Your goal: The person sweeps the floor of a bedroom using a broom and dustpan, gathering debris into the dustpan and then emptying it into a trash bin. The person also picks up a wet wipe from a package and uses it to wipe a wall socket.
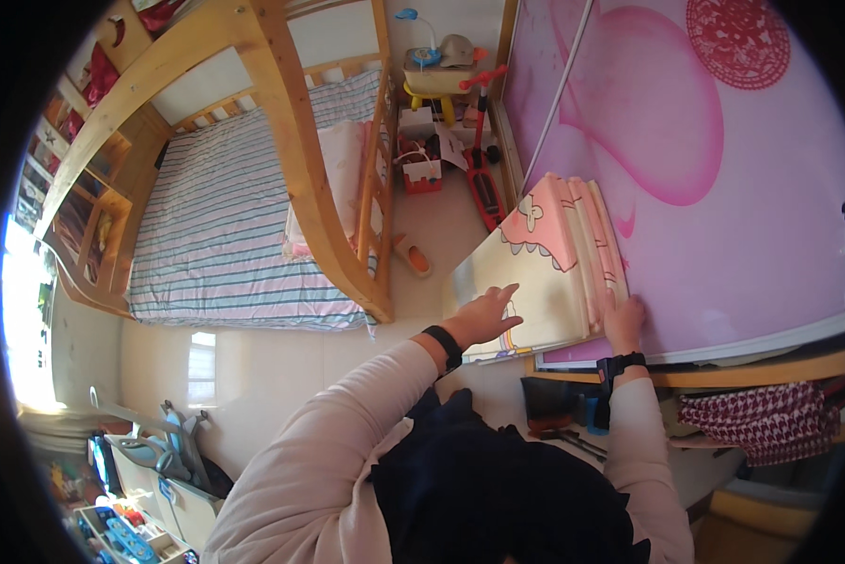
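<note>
A thick folded mat (535, 291), cream and coral with a cartoon print, stands in front of me against the pink sliding door, its stacked folds showing on the right side. My left hand (483, 316) is over its cream face, fingers stretched apart and holding nothing; whether it touches the surface I cannot tell. At the lower right corner of the folds, my right hand (625, 320) grips the edge, with its fingers partly hidden. A black band circles my left wrist and a dark watch sits on the right one.
To the left stands a wooden bunk bed (295, 150) with a striped sheet (225, 216). A red scooter (481, 179), a box of items (420, 174) and an orange slipper (413, 256) are on the floor beyond. The pink door (686, 244) borders the right, above a checked cloth (761, 421).
</note>
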Demonstrator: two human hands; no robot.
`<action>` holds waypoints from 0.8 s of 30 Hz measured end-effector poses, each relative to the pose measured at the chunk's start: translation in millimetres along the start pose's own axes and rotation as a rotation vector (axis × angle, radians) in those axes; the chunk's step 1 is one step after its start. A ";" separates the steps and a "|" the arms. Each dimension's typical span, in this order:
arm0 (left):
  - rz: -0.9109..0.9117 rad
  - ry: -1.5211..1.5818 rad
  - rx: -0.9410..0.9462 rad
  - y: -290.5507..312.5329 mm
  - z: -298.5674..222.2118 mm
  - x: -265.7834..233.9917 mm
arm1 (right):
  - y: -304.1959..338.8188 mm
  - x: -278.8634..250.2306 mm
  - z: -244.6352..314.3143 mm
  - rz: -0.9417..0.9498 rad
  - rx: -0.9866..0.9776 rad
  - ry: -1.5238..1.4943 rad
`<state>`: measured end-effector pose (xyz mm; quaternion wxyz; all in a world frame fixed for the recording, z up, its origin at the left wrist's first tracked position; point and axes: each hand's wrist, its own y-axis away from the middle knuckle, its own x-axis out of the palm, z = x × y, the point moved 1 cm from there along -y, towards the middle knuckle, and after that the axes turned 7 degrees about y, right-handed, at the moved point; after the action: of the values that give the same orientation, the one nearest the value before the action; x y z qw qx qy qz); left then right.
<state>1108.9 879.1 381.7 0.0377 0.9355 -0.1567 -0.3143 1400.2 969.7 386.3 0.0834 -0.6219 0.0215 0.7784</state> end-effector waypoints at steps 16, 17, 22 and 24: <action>-0.135 0.470 -0.033 -26.3 78.4 -24.9 | 10.2 38.4 76.8 0.938 -0.212 -0.825; -0.114 0.514 -0.045 -23.7 83.5 -24.9 | 12.8 41.0 87.4 0.956 -0.197 -0.862; -0.006 0.862 -0.222 -22.9 101.3 -32.3 | 12.2 41.1 128.7 0.996 -0.199 -1.027; -0.105 0.925 -0.056 -28.6 101.5 -48.0 | 5.7 32.7 145.3 1.033 -0.156 -1.095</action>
<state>1019.5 924.2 323.4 0.1127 0.9827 -0.0673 0.1303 1252.2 987.4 386.9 -0.3374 -0.0615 0.2107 0.9154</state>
